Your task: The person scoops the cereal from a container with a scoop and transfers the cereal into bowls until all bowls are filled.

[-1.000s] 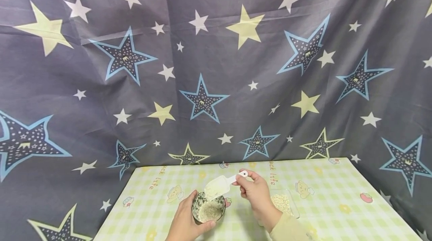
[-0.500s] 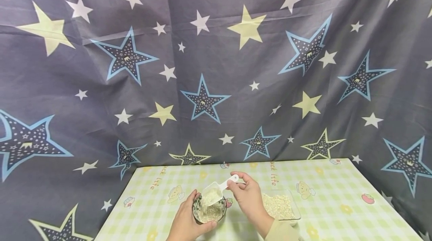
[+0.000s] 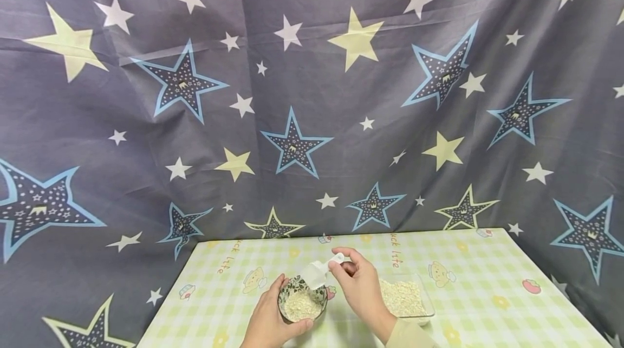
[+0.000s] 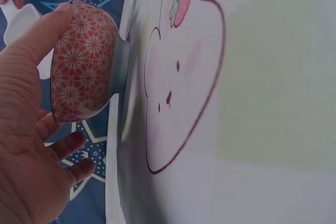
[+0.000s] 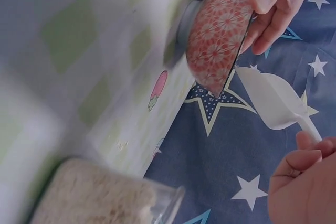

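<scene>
At the bottom centre of the head view, we find the patterned bowl [image 3: 294, 285] with a bed of pale flakes [image 3: 302, 305] in it, so we judge that at least part of the filling is done. Just right of that, the white scoop [image 3: 314, 276] tips over the bowl's upper-right rim, and since we see no flakes on the side it shows, we take this load to be mostly out. Lower right of centre, the clear container [image 3: 426, 295] holds plenty more flakes, so more could be moved; how much is wanted, we cannot tell. As for the grips, at lower left our left hand [image 3: 268, 315] holds the bowl by its left side, fingers at the far rim and thumb along the near one, with the bowl just right of the palm. Right of the bowl, our right hand [image 3: 359, 288] pinches the scoop's handle between thumb and fingers; the scoop head reaches out to the left of the fingertips. Whether it touches the rim, we cannot tell.
</scene>
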The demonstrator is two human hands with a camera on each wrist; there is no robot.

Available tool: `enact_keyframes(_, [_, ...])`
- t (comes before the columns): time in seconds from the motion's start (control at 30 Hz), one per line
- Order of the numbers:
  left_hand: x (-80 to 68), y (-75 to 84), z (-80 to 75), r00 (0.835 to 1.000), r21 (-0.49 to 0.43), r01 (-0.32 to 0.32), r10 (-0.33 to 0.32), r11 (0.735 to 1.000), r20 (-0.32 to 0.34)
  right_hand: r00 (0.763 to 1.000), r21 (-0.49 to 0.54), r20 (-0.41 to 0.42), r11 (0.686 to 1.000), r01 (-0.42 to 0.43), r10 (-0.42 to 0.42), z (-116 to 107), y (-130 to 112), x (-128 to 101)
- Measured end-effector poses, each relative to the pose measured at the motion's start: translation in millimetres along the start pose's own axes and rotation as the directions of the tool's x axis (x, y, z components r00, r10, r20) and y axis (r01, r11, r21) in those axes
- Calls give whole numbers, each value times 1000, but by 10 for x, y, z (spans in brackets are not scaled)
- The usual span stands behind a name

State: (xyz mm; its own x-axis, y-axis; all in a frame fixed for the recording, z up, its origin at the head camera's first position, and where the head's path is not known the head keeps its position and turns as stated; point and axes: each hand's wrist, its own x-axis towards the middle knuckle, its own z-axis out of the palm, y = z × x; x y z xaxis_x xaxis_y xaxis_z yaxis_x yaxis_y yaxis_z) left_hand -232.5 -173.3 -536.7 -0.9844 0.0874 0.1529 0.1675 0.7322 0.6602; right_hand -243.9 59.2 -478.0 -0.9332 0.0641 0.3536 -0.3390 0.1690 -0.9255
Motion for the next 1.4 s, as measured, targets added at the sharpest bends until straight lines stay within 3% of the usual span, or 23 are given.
enact_keyframes(0.2, [29, 2, 15, 1000, -2, 22, -22, 1000, 12, 992, -82, 9, 988, 128, -127, -73, 43, -53])
enact_keyframes(0.37, [43, 5, 24, 999, -14, 39, -38, 999, 21, 988, -87, 14, 984, 153, -153, -124, 46, -71])
enact_keyframes(0.63, [44, 33, 31, 999, -5, 37, -37, 999, 16, 998, 53, -64, 999, 11, -8, -320, -5, -22])
enact_keyframes(0.87, [51, 48, 27, 998, 1, 61, -61, 998, 31, 978, 143, -174, 986, -91, 115, -711, -50, 32])
enact_keyframes(1.0, [55, 66, 14, 996, 6, 69, -69, 998, 48, 965, 91, -233, 990, -104, 122, -1023, -38, 49])
enact_keyframes(1.17, [41, 107, -18, 997, 41, 42, -44, 998, 55, 957, -74, -287, 995, -68, 44, -1429, 43, 16])
enact_keyframes(1.4, [23, 186, 13, 996, 107, -91, 92, 990, -4, 951, -268, -300, 963, -11, -72, -1797, 187, -90])
